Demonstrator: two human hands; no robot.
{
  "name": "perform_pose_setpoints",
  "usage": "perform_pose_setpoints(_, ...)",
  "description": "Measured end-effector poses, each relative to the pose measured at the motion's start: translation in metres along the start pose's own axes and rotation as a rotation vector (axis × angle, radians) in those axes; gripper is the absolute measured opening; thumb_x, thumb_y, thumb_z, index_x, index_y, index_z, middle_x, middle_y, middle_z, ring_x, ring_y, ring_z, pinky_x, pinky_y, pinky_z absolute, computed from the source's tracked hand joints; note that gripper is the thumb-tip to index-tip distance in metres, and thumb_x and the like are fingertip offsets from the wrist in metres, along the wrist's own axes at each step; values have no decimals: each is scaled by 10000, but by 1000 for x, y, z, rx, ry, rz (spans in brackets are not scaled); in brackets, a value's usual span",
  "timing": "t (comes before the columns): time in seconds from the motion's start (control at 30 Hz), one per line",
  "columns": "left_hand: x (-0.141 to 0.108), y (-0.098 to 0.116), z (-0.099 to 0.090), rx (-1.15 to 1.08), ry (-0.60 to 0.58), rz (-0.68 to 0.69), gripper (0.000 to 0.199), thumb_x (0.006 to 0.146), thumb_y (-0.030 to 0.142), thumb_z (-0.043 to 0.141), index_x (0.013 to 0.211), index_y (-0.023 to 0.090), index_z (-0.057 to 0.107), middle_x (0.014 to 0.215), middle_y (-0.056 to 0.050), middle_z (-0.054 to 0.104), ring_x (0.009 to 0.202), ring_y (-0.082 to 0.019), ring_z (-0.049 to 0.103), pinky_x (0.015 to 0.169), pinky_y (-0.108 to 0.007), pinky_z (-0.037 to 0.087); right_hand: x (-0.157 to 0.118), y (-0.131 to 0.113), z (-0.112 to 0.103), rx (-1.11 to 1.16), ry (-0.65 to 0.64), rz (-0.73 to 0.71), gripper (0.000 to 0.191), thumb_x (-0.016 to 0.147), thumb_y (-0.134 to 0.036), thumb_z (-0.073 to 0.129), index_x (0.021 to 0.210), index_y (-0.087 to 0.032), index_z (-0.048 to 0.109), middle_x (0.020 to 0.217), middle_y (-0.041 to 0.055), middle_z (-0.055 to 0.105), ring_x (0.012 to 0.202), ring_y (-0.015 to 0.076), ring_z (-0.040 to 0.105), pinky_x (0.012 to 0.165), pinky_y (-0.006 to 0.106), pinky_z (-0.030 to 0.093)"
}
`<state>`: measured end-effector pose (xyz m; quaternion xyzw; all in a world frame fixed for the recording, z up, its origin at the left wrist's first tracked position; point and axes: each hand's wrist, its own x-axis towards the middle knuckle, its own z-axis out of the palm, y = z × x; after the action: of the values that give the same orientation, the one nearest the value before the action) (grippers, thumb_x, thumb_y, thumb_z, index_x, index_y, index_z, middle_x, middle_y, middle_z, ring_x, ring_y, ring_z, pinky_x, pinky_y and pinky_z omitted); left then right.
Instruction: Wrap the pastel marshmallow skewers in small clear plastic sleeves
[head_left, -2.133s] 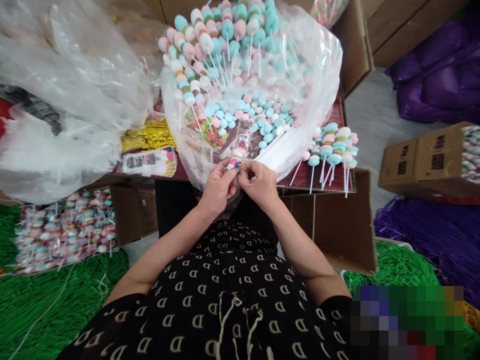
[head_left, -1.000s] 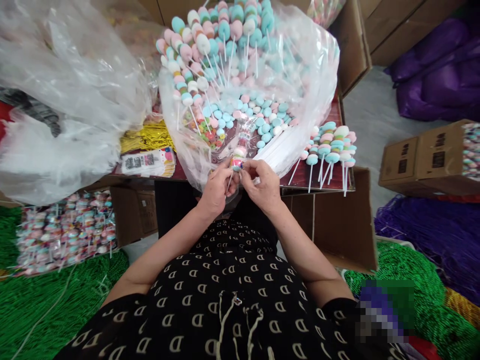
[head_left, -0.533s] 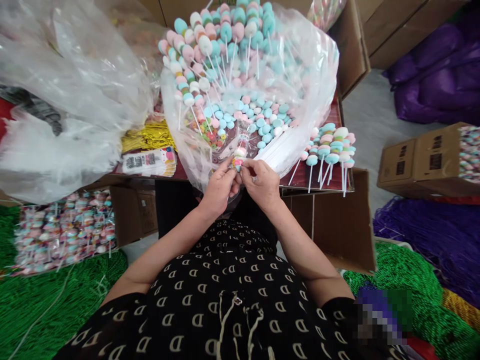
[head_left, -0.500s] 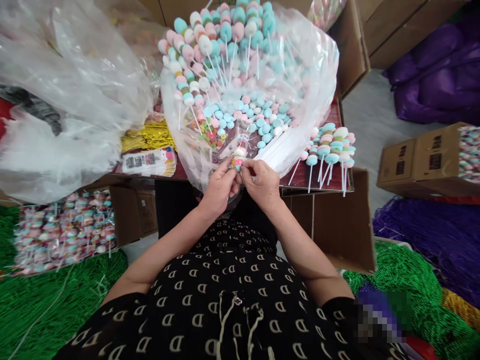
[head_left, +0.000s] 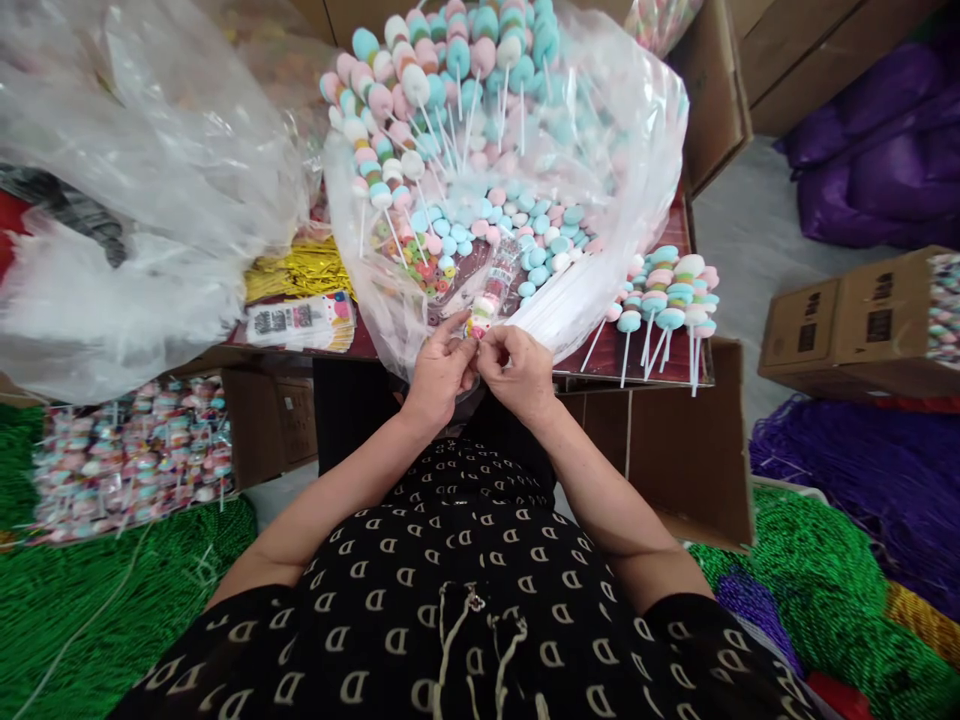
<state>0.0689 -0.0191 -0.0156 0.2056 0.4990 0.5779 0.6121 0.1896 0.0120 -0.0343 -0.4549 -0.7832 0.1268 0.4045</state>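
Left hand (head_left: 439, 378): fingers (head_left: 451, 345) holding wrapped marshmallow skewer (head_left: 492, 288) by its base, over worktop (head_left: 367, 343) edge | right hand (head_left: 519, 370): pinched narrow there, base obscured | beyond: loose marshmallows (head_left: 536, 256), white sticks (head_left: 564, 315) | leftward: printed bags (head_left: 294, 322) | rightward: unwrapped skewers (head_left: 655, 300)

Wrapped candy (head_left: 491, 292), lower end apparently hidden, purple sacks (head_left: 885, 150) cropped

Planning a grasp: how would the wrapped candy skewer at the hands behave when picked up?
The wrapped candy skewer is probably slippery, since its clear film looks glossy. It's likely light: the left hand seems to hold one end with fingertips only. Its rounded candies suggest it may roll if nudged.
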Motion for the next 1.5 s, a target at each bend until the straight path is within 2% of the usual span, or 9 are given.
perform_pose_setpoints(0.23,13,-10,-9,194,62,167,244,882,204,733,1121,235,697,681,58,610,551,-92,526,557,-196,430,-4,-9,3,13,-27,-42,120,913,-197,531,819,-242,590,667,-1,636,602,149,602,640,271,503)
perform_pose_setpoints(0.5,22,19,-14,583,70,521,341,771,72,692,1049,254,766,988,-25,733,950,-189,658,930,-275,505,-1,-18,7,13,33,-64,106,892,-196,537,834,-254,605,685,4,657,616,163,627,653,280,534)
perform_pose_setpoints(0.7,29,21,-14,589,18,477,351,734,42,667,978,259,798,778,34,689,770,-141,609,800,-235,480,4,-22,13,90,104,-41,109,883,-186,534,808,-249,581,636,-15,614,579,152,610,622,269,512)
perform_pose_setpoints(0.83,32,16,-10,253,43,361,302,735,72,674,960,252,765,679,61,621,673,-108,566,689,-208,462,7,-26,9,239,1,105,104,916,-232,531,824,-240,580,677,-21,623,588,134,597,616,258,522)
perform_pose_setpoints(0.93,32,21,-5,34,77,302,166,793,158,704,931,244,736,715,37,652,643,-105,577,635,-211,468,5,-30,5,417,-8,291,120,962,-279,512,976,-224,617,784,2,676,624,135,615,632,271,552)
perform_pose_setpoints(1.07,24,29,1,26,58,272,115,842,311,754,917,237,709,748,9,678,702,-130,633,645,-226,504,2,-40,0,609,-139,365,199,974,-337,545,1095,-214,645,857,20,725,662,145,640,642,286,563)
perform_pose_setpoints(1.27,16,25,-4,261,-11,252,322,957,500,594,827,210,643,763,-34,678,656,-152,618,584,-275,475,2,-50,3,887,-211,546,257,941,-455,634,836,-221,605,667,-36,623,566,111,546,556,245,459)
perform_pose_setpoints(1.4,14,32,-14,714,64,494,303,980,391,531,734,214,551,669,-10,609,631,-145,539,606,-282,420,0,-51,6,954,-159,703,326,929,-556,648,876,-249,549,567,-71,576,477,117,527,494,250,437)
perform_pose_setpoints(1.5,15,38,-19,1024,142,667,224,905,264,526,694,232,455,640,-16,559,653,-176,529,656,-318,419,-2,-51,6,967,-178,688,351,942,-603,619,955,-259,554,542,-80,559,453,135,535,463,265,438)
